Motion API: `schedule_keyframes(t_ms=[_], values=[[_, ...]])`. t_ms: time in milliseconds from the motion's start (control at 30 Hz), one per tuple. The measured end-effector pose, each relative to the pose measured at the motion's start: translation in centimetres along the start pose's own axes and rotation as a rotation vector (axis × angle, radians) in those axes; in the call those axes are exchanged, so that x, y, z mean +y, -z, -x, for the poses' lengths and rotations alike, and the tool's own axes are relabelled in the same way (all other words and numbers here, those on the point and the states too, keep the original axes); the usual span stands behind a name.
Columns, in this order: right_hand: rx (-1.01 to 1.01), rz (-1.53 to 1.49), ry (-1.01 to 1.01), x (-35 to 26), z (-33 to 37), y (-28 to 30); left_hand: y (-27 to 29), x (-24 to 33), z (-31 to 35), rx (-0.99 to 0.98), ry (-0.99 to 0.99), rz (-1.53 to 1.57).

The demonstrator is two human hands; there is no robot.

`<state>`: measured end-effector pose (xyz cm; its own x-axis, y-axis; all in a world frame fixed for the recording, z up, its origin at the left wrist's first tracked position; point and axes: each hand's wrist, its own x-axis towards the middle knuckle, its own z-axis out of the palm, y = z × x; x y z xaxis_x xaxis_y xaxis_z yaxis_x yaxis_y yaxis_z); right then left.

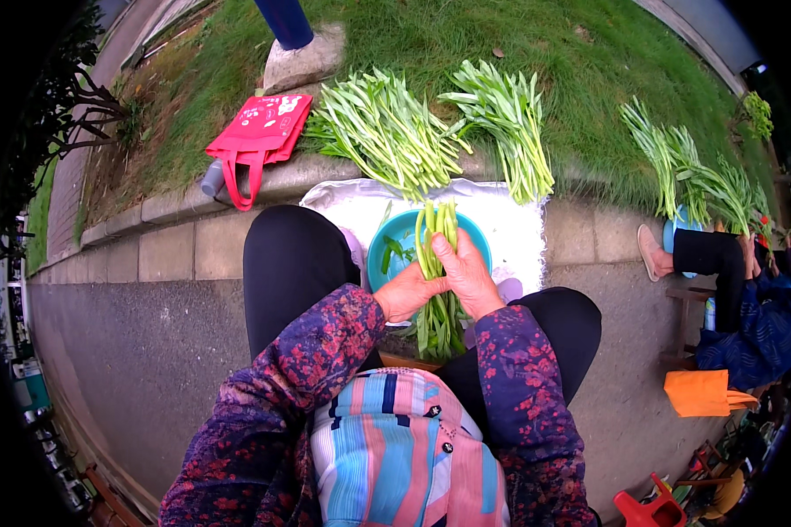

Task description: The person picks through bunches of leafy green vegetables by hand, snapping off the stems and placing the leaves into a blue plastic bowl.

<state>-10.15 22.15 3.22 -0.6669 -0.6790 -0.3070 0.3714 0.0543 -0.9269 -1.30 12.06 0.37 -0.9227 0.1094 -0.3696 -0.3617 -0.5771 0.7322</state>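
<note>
My left hand (408, 293) and my right hand (471, 274) are both closed around a bunch of water spinach (440, 327). Its pale stems point away from me and its leaves hang toward my lap. The bunch is above the near side of a teal basin (378, 253), where a few loose leaves (395, 252) lie. Beyond the basin, a large heap of water spinach (387, 132) rests on the kerb and grass, with a smaller heap (507, 123) to its right.
A white cloth (529, 241) lies under the basin. At the left are a red tote bag (262, 127) and a grey bottle (212, 178). Another person (751, 329) sits at the right near more greens (685, 167), an orange bag (699, 393) and a red stool (650, 505).
</note>
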Motion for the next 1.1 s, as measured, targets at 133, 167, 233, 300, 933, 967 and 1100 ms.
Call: schedule_keyframes(t_ms=[133, 167, 233, 300, 933, 967, 1100], values=[[-0.036, -0.056, 0.011, -0.1, -0.1, -0.3, -0.5, 0.7, 0.3, 0.046, 0.007, -0.012], [-0.051, -0.063, 0.004, -0.6, 0.0, -0.4, -0.8, 1.1, 0.4, 0.058, 0.007, -0.034], [-0.085, -0.092, -0.032, -0.8, -0.1, -0.3, -0.7, 1.5, 0.5, 0.037, 0.054, -0.117], [-0.118, -0.13, -0.089, -0.9, -0.3, 0.3, -1.0, 1.9, 0.4, 0.023, 0.087, -0.174], [0.159, -0.241, -0.081, -1.1, -0.4, 0.2, -0.5, 7.1, 0.5, 0.478, -0.353, -0.403], [0.157, -0.204, -0.073, -1.3, -0.2, -0.1, -0.5, 7.1, 0.4, 0.473, -0.364, -0.422], [0.109, -0.088, -0.083, -0.7, -0.2, -0.8, -0.1, 6.0, 0.1, 0.513, -0.419, -0.445]])
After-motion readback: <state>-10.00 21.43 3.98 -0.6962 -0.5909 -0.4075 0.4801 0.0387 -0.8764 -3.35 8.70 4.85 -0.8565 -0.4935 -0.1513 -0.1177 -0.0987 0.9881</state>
